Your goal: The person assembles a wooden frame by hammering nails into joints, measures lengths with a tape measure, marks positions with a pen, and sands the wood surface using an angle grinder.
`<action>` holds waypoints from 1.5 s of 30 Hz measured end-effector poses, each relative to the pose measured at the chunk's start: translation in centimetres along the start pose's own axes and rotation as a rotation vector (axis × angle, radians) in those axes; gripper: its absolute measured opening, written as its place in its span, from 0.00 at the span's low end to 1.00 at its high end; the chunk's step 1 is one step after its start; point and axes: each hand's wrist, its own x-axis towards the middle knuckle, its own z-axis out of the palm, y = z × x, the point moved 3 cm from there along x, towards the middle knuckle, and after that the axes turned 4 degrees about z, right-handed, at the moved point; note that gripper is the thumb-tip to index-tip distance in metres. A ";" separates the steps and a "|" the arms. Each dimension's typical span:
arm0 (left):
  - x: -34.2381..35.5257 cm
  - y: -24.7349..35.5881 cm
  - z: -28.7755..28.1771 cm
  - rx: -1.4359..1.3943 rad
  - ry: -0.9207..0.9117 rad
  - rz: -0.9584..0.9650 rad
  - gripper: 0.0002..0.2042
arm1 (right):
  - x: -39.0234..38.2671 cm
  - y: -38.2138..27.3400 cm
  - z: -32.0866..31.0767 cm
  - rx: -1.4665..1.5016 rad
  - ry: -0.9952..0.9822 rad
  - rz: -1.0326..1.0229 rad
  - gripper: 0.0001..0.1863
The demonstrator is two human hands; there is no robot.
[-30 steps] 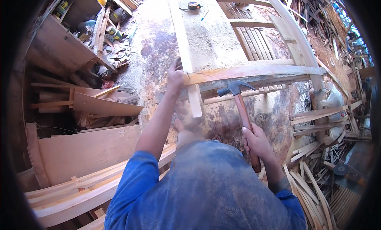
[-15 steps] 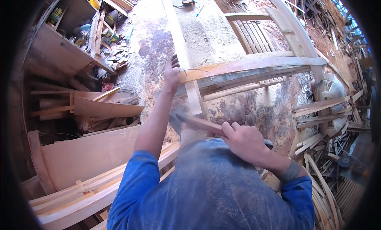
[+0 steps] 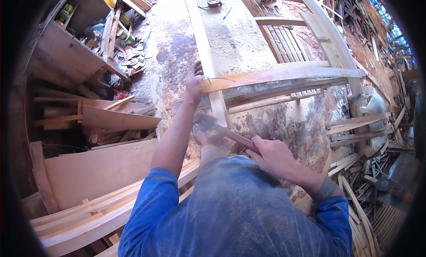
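Note:
A pale wooden frame (image 3: pixel 275 75) of long rails and crosspieces lies on the dusty work surface. My left hand (image 3: pixel 194 86) is closed on its near left corner, where a crosspiece meets the left rail (image 3: pixel 218 107). In my right hand (image 3: pixel 275 156) is a hammer (image 3: pixel 238 139), its wooden handle gripped low down. The dark hammer head is smeared by motion and hangs beside the near end of the left rail, over my foot. Whether the head touches the rail I cannot tell.
A tape measure (image 3: pixel 214 2) and a thin blue pencil-like stick (image 3: pixel 226 13) lie at the far side. Long boards (image 3: pixel 111 215) lie at the near left, below a wide panel (image 3: pixel 102 175). Scrap wood (image 3: pixel 359 128) and a clear plastic bag (image 3: pixel 376 101) are on the right.
The hammer has shifted slightly, its handle now tilting more steeply down toward my right hand, which is a little lower. My left hand keeps its hold on the frame corner.

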 end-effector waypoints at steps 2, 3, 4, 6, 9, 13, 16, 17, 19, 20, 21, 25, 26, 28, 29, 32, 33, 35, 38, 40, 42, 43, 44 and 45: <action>0.0 -0.2 -0.2 -0.063 0.018 -0.008 0.31 | 0.1 -0.1 -0.5 0.097 0.005 0.013 0.13; 0.0 -0.2 -0.1 -0.125 0.026 -0.019 0.31 | 0.2 -0.1 -1.1 0.162 0.046 0.047 0.13; -0.1 -0.2 0.0 -0.133 0.034 -0.012 0.31 | 0.5 -0.1 -1.7 0.227 0.088 0.081 0.13; -0.3 0.5 1.1 -0.213 0.050 -0.061 0.31 | 1.7 0.5 -3.4 0.203 0.147 0.105 0.13; -0.2 0.9 1.1 0.022 0.045 -0.039 0.32 | 3.3 -1.2 -8.3 0.155 0.287 0.049 0.12; 0.0 -1.1 -1.1 -0.042 0.049 -0.022 0.31 | 3.5 -7.8 -15.3 0.361 0.541 -0.176 0.13; 0.0 -1.2 -0.6 -0.073 0.092 0.044 0.29 | 5.3 -6.3 -12.7 0.285 0.481 -0.219 0.14; 0.1 -0.9 -0.1 -0.076 0.085 0.047 0.29 | 6.1 -4.7 -10.9 0.160 0.382 -0.185 0.14; 0.1 -0.4 1.5 -0.099 0.042 0.034 0.28 | 7.0 0.4 -8.2 -0.024 0.318 -0.061 0.14; 0.7 -0.3 2.1 -0.106 0.028 0.049 0.28 | 7.4 1.8 -8.1 -0.204 0.249 0.040 0.14; 0.8 -0.9 1.6 -0.142 0.062 0.022 0.28 | 7.8 0.6 -9.4 -0.210 0.247 0.016 0.14; -0.6 -0.8 -1.1 -0.132 0.164 -0.008 0.23 | 6.4 -5.2 -15.7 0.076 0.421 -0.010 0.14; -0.7 -0.6 -0.9 -0.136 0.164 -0.011 0.23 | 5.4 -6.7 -17.0 0.249 0.465 0.004 0.13; -1.1 -0.3 -1.2 -0.130 0.234 -0.086 0.22 | 5.5 -6.3 -15.0 0.485 0.555 -0.230 0.12; -0.6 -0.3 0.3 -0.149 0.200 -0.090 0.22 | 5.3 -4.7 -12.8 0.421 0.489 -0.185 0.12; -0.4 -0.9 1.5 -0.247 0.233 -0.167 0.30 | 5.9 -1.0 -7.7 0.176 0.277 -0.055 0.13; -0.4 -1.0 1.7 -0.256 0.253 -0.210 0.32 | 5.8 0.2 -8.1 0.044 0.245 0.043 0.13; 0.5 -0.9 1.2 -0.282 0.296 -0.232 0.34 | 5.2 0.3 -11.3 0.045 0.177 0.277 0.15; -0.4 -2.8 -2.1 -0.198 0.259 -0.127 0.36 | 3.0 -4.3 -19.2 0.333 0.561 0.097 0.10; -0.7 -2.9 -3.2 -0.234 0.281 -0.160 0.37 | 1.4 -9.8 -22.8 0.545 0.719 -0.271 0.15; -1.1 -2.3 -5.2 -0.257 0.296 -0.187 0.37 | 2.2 -8.1 -19.2 0.601 0.701 -0.395 0.15; -1.5 -1.7 -5.7 -0.254 0.368 -0.209 0.37 | 3.5 -5.0 -15.1 0.512 0.655 -0.312 0.16; -1.9 -1.0 -6.1 -0.250 0.436 -0.230 0.36 | 5.1 -1.8 -10.3 0.332 0.501 -0.161 0.18; -1.8 -0.3 -5.7 -0.269 0.431 -0.228 0.35 | 5.5 0.8 -6.3 0.134 0.302 0.029 0.20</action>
